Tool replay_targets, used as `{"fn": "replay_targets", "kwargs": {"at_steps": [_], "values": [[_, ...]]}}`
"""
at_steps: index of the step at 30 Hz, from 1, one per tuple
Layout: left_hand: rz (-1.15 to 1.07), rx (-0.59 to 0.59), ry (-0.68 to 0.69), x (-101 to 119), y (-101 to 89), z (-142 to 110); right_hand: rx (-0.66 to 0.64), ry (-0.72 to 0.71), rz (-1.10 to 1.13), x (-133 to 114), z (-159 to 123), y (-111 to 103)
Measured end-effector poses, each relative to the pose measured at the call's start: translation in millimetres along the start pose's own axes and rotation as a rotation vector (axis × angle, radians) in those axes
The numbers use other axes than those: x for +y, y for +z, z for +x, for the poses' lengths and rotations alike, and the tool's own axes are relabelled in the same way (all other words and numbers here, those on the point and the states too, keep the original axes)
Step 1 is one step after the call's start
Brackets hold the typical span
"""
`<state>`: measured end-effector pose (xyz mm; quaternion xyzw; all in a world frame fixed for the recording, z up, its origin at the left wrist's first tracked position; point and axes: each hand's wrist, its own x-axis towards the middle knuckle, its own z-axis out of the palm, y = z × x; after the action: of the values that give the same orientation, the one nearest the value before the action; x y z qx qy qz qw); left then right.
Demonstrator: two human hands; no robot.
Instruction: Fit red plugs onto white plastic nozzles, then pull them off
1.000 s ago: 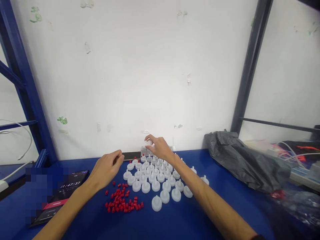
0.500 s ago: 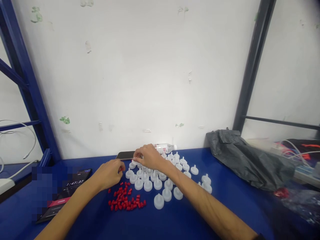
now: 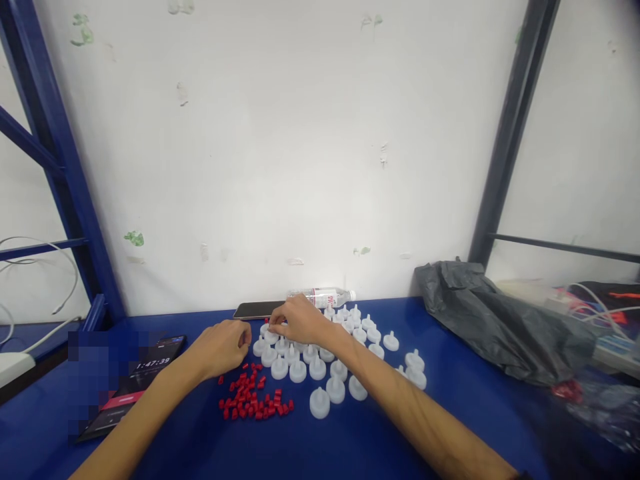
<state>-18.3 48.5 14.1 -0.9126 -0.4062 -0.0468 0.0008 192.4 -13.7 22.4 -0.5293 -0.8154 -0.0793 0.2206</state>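
Observation:
Fingers curled together, my left hand [image 3: 223,348] hovers at the left edge of a group of white nozzle lids [image 3: 297,372]. Whatever it holds, if anything, is hidden. My right hand [image 3: 303,320] reaches over the back left of the group, thumb and fingertips pinched at the top of a white lid [image 3: 271,336]. What lies between those fingertips is too small to make out. A spot of red shows just behind them. Several small red caps [image 3: 245,393] lie loose in a pile in front of my left hand. Most lids stand with their spouts upward.
A clear bottle [image 3: 325,297] lies against the wall, beside a dark phone [image 3: 257,309]. Another phone [image 3: 150,373] with a lit timer lies to the left. A grey plastic bag [image 3: 475,313] slumps at the right. Blue frame posts [image 3: 65,167] flank the blue table [image 3: 390,433].
My right hand has moved slightly toward me, its fingertips now lower over the lids. My left hand stays nearly still. The whole view has shifted a little.

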Motion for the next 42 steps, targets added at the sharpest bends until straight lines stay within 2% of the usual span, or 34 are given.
{"fn": "replay_targets", "kwargs": {"at_steps": [17,25,32,38,42], "values": [[0.034,-0.052,-0.005,3.1,0.3,-2.1,-0.03,0.038,-0.107,-1.3,-0.9,-0.8],[0.04,-0.055,-0.016,6.6,-2.5,-2.8,-0.03,0.041,-0.225,1.8,-1.4,-8.0],[0.045,0.086,-0.101,8.5,-10.0,0.1,-0.062,-0.012,-0.249,6.1,-3.7,-0.1],[-0.044,0.246,-0.096,14.1,-17.9,-0.2,0.072,-0.021,-0.191,4.6,0.5,-11.2],[-0.116,0.301,-0.057,20.1,-19.0,-3.0,0.114,-0.075,-0.132,-6.4,3.0,-14.7]]}}
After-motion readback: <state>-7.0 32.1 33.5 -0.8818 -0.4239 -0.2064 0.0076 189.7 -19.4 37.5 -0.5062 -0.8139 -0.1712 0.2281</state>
